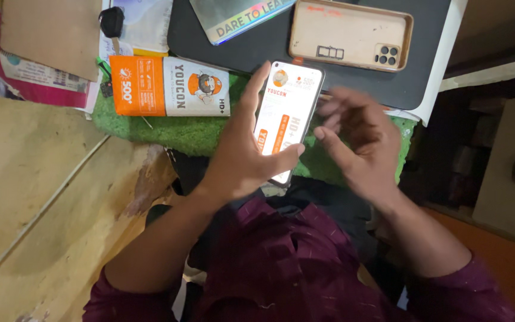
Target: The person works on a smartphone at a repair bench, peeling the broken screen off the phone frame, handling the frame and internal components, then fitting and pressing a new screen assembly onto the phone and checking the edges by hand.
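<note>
At frame centre, the left hand is gripping a white-and-orange phone by its edges; the right hand, fingers loosely spread and blurred, is hovering just right of it.

The phone is a slim slab with rounded corners, its face covered by a white film printed with orange bands and a small round emblem. It stands tilted, top end leaning toward one o'clock, held above the green mat. Its left edge and lower end are partly hidden. It sits just at five o'clock from the orange-and-white packet.
</note>
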